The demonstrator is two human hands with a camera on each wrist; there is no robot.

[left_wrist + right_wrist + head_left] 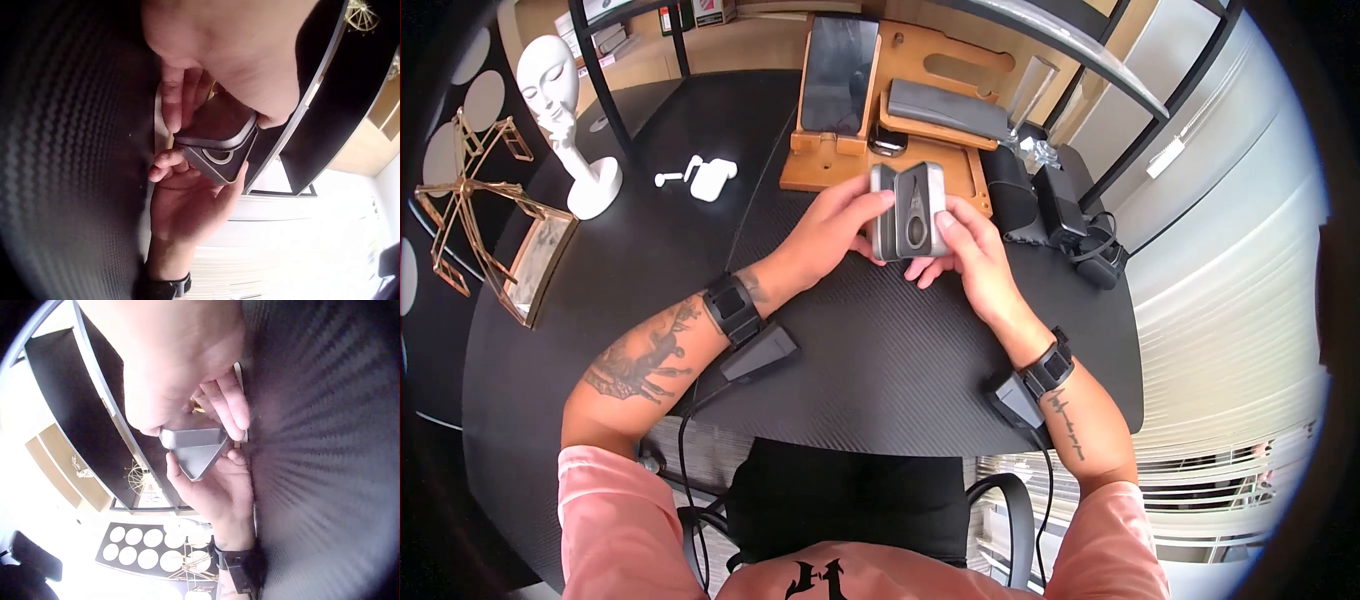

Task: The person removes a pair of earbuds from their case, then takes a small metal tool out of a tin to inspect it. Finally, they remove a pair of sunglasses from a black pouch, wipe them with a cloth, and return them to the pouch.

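Note:
A small grey case with two hinged halves [913, 212] is held up over the black desk, partly unfolded, a round ring showing on its inner face. The left hand [840, 225] grips its left half, thumb on the near edge. On the other side the right hand [975, 255] holds the right half with its thumb, fingers reaching beneath. In the left wrist view the case [219, 159] forms a wedge between the left hand [231, 50] and the right hand [194, 206]. The right wrist view shows the case's smooth outside [195, 453]; some fingers are hidden behind it.
Behind the hands stands a wooden dock [805, 170] with a phone [838, 75] and a dark slab [948, 108]. White earbuds case [714, 180], white head figure [595, 187] and gold wheel ornament [468, 187] are at left. Black cases and a cable [1100, 245] lie right.

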